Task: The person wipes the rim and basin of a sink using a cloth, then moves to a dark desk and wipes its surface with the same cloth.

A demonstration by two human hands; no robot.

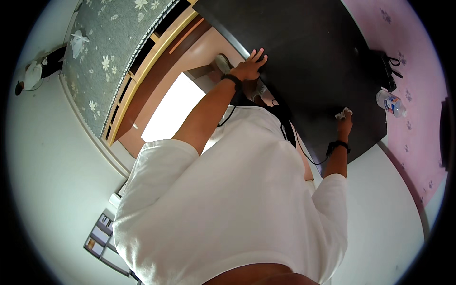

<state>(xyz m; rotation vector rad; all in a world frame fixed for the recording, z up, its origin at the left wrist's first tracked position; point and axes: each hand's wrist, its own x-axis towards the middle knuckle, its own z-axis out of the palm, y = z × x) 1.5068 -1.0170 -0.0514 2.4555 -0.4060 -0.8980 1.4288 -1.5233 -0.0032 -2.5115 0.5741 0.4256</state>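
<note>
A dark table [306, 64] with a smooth top lies in front of me. My left hand [251, 66] rests at its near edge, fingers spread over the top, holding nothing. Farther right, my right hand [344, 124] grips a crumpled white tissue or cloth [343, 113] against the dark surface. Black bands circle both wrists, and a thin black cable [309, 158] runs from the right one. A clear plastic bottle [390, 103] with a printed label is on its side near the far edge, beyond my right hand.
Beside the bottle sits a black bag [383, 69] with straps, by a pink patterned wall [415, 82]. At left is a bed [107, 53] with a floral grey cover, a white plastic bag [78, 43] on it. Another person [35, 73] is at far left. A wall shelf [103, 240] hangs behind.
</note>
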